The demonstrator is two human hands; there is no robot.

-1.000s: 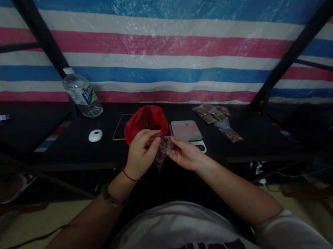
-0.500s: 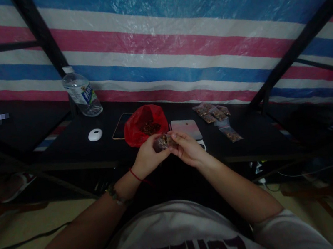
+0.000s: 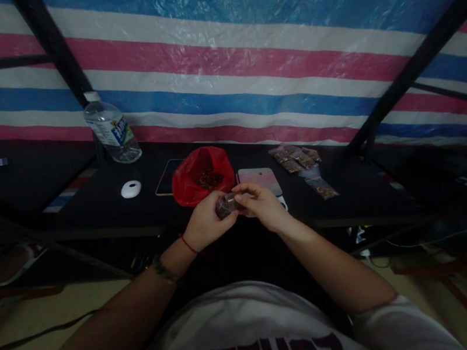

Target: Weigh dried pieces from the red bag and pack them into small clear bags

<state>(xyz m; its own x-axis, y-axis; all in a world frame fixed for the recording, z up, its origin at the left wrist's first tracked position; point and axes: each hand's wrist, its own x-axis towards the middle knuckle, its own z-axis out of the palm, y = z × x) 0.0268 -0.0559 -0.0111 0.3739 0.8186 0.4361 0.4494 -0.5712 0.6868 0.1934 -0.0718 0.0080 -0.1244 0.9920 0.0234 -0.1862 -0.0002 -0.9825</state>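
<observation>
Red bag: the crumpled red plastic bag (image 3: 201, 175) sits open on the black table (image 3: 133, 214), with a heap of small brown pieces in its mouth.
Filled packets: a cluster of small clear plastic packets (image 3: 299, 160) holding the same brown bits lies on the table, well to the right of the red bag.
Bottle: a clear plastic water bottle with a white cap and blue label (image 3: 111, 129) stands upright at the back left, water in it.
Packet in hand: the small clear plastic pouch (image 3: 226, 205) I hold is dark with brown contents and bunched up; I cannot tell whether its top is sealed. It hangs above the table's near edge, just in front of the red bag.
Left hand: my left hand (image 3: 205, 222) is curled, thumb and fingertips pinching the pouch's left end.
Right hand: my right hand (image 3: 260, 206) pinches the pouch's right end, fingers bent, knuckles up.
Beside them: a flat pink scale (image 3: 258, 180) lies just behind my right hand.
</observation>
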